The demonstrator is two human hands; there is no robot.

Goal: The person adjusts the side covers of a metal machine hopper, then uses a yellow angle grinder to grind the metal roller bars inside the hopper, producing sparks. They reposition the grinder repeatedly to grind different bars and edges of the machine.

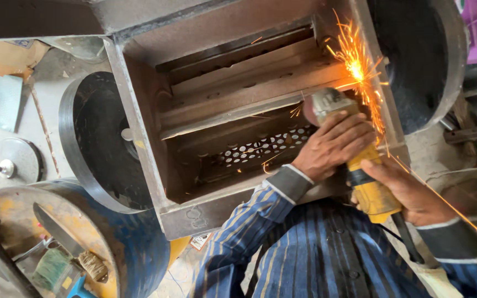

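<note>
On one grinder (360,171), two hands.

Your left hand (335,144) wraps over the front of the yellow grinder (360,165), close behind its grey head, while your right hand (415,193) grips the rear of the body where the black cord (409,240) leaves it. The disc meets the right inner wall of the open steel box (139,127) near its top right corner — orange sparks (360,72) spray up and down from that spot. Inside the box lie long flat bars (238,88) above a perforated plate (260,149). A dark round wheel (97,143) sits against the box's left side, another (420,60) on its right. At the lower left, a blue drum (139,248) carries a knife (62,232) on its top.
</note>
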